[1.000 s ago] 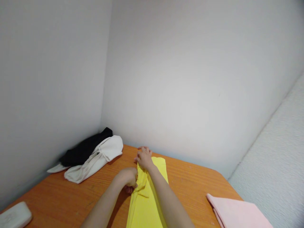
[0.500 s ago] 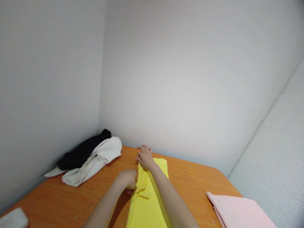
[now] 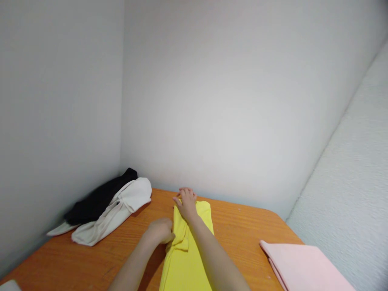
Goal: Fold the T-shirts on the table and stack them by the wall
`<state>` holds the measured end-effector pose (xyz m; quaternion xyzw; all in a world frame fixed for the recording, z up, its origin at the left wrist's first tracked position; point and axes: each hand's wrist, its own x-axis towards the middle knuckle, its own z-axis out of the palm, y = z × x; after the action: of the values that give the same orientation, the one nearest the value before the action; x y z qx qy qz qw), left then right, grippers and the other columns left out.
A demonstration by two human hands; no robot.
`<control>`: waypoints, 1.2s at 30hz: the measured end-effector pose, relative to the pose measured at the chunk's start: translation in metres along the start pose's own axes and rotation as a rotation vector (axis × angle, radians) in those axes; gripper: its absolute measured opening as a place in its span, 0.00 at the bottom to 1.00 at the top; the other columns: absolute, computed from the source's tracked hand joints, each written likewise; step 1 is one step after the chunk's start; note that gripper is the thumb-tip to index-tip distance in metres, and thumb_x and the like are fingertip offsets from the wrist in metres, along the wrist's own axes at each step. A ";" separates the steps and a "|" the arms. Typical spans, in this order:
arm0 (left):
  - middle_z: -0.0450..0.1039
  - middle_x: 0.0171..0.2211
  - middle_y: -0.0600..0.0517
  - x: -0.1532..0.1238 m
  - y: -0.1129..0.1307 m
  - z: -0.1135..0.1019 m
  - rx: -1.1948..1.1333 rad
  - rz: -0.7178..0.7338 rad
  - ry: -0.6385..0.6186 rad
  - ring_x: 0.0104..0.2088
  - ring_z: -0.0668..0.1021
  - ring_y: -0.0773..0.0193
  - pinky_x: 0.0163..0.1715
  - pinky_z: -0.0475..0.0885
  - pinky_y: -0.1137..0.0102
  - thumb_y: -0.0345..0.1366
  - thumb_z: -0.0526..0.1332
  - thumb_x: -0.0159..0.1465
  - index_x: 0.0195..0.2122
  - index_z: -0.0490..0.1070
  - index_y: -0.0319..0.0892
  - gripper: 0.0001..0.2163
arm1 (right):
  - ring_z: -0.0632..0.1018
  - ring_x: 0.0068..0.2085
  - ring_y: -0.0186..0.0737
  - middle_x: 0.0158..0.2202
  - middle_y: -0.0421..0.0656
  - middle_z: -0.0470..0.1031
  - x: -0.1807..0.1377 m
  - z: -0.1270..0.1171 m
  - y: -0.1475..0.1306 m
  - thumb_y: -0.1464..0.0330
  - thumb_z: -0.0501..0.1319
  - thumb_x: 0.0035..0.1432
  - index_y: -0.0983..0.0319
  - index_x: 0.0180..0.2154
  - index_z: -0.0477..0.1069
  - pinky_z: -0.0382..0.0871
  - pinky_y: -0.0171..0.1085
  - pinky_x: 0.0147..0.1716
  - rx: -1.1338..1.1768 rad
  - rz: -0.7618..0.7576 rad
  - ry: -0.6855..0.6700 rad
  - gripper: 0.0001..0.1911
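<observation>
A yellow shirt [image 3: 184, 266], folded into a long strip, lies on the wooden table in front of me. A sleeve-like flap [image 3: 182, 242] is turned in along its left side. My left hand [image 3: 161, 231] is closed at the left edge beside this flap, pinching the fabric; its fingertips are partly hidden. At the far end, my right hand [image 3: 186, 203] rests on the cloth with fingers spread, and its forearm crosses over the strip.
A black garment [image 3: 100, 200] and a white garment [image 3: 113, 214] lie heaped by the left wall. Folded pink cloth [image 3: 303, 264] is at the right edge of the table [image 3: 242, 230]. A white object [image 3: 10, 286] shows at the bottom left corner. Walls border the far side.
The view has shifted slightly, so most things sit further left. My right hand has slid a little rightward over the far end of the cloth. My left hand stays at the left edge.
</observation>
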<state>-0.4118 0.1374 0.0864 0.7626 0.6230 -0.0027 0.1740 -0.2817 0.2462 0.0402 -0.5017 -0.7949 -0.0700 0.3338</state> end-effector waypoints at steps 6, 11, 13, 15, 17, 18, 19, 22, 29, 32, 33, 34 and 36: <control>0.79 0.38 0.48 0.003 0.011 0.006 0.012 0.171 0.100 0.39 0.79 0.57 0.34 0.70 0.69 0.34 0.60 0.52 0.38 0.75 0.44 0.11 | 0.66 0.56 0.45 0.53 0.46 0.70 -0.047 -0.047 0.014 0.69 0.54 0.64 0.58 0.46 0.68 0.57 0.46 0.53 0.063 -0.092 -0.018 0.09; 0.79 0.40 0.43 0.003 0.027 0.027 0.087 0.234 0.104 0.41 0.79 0.53 0.38 0.71 0.65 0.30 0.55 0.57 0.39 0.76 0.41 0.12 | 0.53 0.67 0.50 0.68 0.45 0.52 -0.099 -0.063 0.028 0.57 0.52 0.66 0.55 0.63 0.55 0.49 0.54 0.62 0.016 -0.189 -0.342 0.27; 0.77 0.42 0.39 0.004 0.030 0.035 0.122 0.237 0.123 0.43 0.79 0.50 0.41 0.72 0.62 0.31 0.53 0.60 0.42 0.75 0.37 0.14 | 0.49 0.68 0.51 0.70 0.43 0.45 -0.107 -0.064 0.030 0.52 0.46 0.67 0.53 0.67 0.48 0.47 0.57 0.63 -0.007 -0.158 -0.463 0.30; 0.76 0.44 0.37 0.004 0.032 0.041 0.154 0.241 0.143 0.45 0.78 0.48 0.43 0.72 0.60 0.30 0.53 0.60 0.44 0.74 0.35 0.15 | 0.48 0.68 0.51 0.70 0.41 0.42 -0.109 -0.064 0.030 0.50 0.42 0.68 0.52 0.68 0.44 0.45 0.58 0.63 -0.017 -0.116 -0.520 0.31; 0.76 0.44 0.37 0.004 0.034 0.046 0.184 0.250 0.166 0.46 0.77 0.48 0.45 0.71 0.59 0.29 0.52 0.60 0.44 0.73 0.34 0.15 | 0.47 0.69 0.50 0.70 0.41 0.42 -0.109 -0.064 0.030 0.48 0.40 0.67 0.51 0.68 0.44 0.44 0.59 0.64 -0.013 -0.098 -0.527 0.32; 0.75 0.45 0.37 0.004 0.034 0.049 0.198 0.256 0.179 0.47 0.77 0.48 0.46 0.71 0.58 0.28 0.51 0.60 0.45 0.73 0.34 0.15 | 0.47 0.69 0.50 0.70 0.40 0.41 -0.108 -0.064 0.030 0.48 0.40 0.67 0.51 0.68 0.44 0.43 0.59 0.64 -0.008 -0.097 -0.521 0.32; 0.75 0.45 0.37 0.003 0.034 0.051 0.212 0.261 0.189 0.47 0.76 0.49 0.47 0.70 0.58 0.27 0.50 0.60 0.45 0.73 0.34 0.16 | 0.47 0.69 0.50 0.70 0.40 0.41 -0.108 -0.064 0.031 0.48 0.39 0.67 0.51 0.68 0.44 0.43 0.59 0.64 -0.001 -0.100 -0.514 0.32; 0.74 0.46 0.38 -0.002 0.032 0.056 0.231 0.310 0.227 0.49 0.75 0.50 0.51 0.68 0.57 0.26 0.48 0.61 0.46 0.72 0.34 0.16 | 0.46 0.69 0.49 0.70 0.40 0.41 -0.107 -0.067 0.032 0.47 0.38 0.67 0.51 0.68 0.43 0.42 0.58 0.64 0.016 -0.112 -0.515 0.33; 0.73 0.41 0.47 -0.031 0.000 0.047 -0.136 0.544 0.271 0.44 0.74 0.59 0.48 0.69 0.64 0.32 0.48 0.64 0.40 0.72 0.43 0.12 | 0.46 0.69 0.47 0.70 0.47 0.44 -0.109 -0.092 0.017 0.56 0.46 0.68 0.61 0.66 0.50 0.41 0.52 0.65 0.001 -0.065 -0.445 0.30; 0.73 0.44 0.47 -0.039 -0.021 0.051 -0.251 0.610 0.312 0.47 0.73 0.59 0.50 0.68 0.64 0.33 0.52 0.64 0.46 0.71 0.43 0.13 | 0.48 0.69 0.47 0.69 0.51 0.47 -0.131 -0.109 0.002 0.59 0.50 0.66 0.65 0.64 0.56 0.40 0.50 0.66 -0.004 -0.019 -0.388 0.29; 0.73 0.45 0.47 -0.040 -0.026 0.054 -0.267 0.609 0.343 0.47 0.73 0.58 0.51 0.68 0.63 0.35 0.52 0.64 0.48 0.70 0.43 0.13 | 0.48 0.68 0.48 0.68 0.51 0.48 -0.141 -0.116 -0.003 0.58 0.50 0.66 0.64 0.63 0.57 0.40 0.51 0.66 0.004 -0.021 -0.400 0.29; 0.73 0.45 0.46 -0.040 -0.030 0.057 -0.275 0.600 0.371 0.48 0.73 0.58 0.51 0.68 0.63 0.36 0.53 0.64 0.48 0.70 0.43 0.14 | 0.48 0.68 0.49 0.68 0.51 0.48 -0.154 -0.123 -0.007 0.56 0.51 0.66 0.64 0.63 0.58 0.40 0.52 0.65 0.015 -0.035 -0.423 0.29; 0.73 0.45 0.45 -0.038 -0.034 0.062 -0.268 0.583 0.400 0.48 0.74 0.57 0.51 0.69 0.62 0.37 0.53 0.64 0.48 0.70 0.41 0.14 | 0.47 0.69 0.50 0.68 0.51 0.48 -0.179 -0.138 -0.014 0.52 0.50 0.65 0.63 0.64 0.57 0.40 0.53 0.65 0.042 -0.085 -0.488 0.32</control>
<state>-0.4396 0.0900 0.0273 0.8638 0.3962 0.2777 0.1405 -0.1807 0.0433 0.0412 -0.4628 -0.8737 0.0556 0.1390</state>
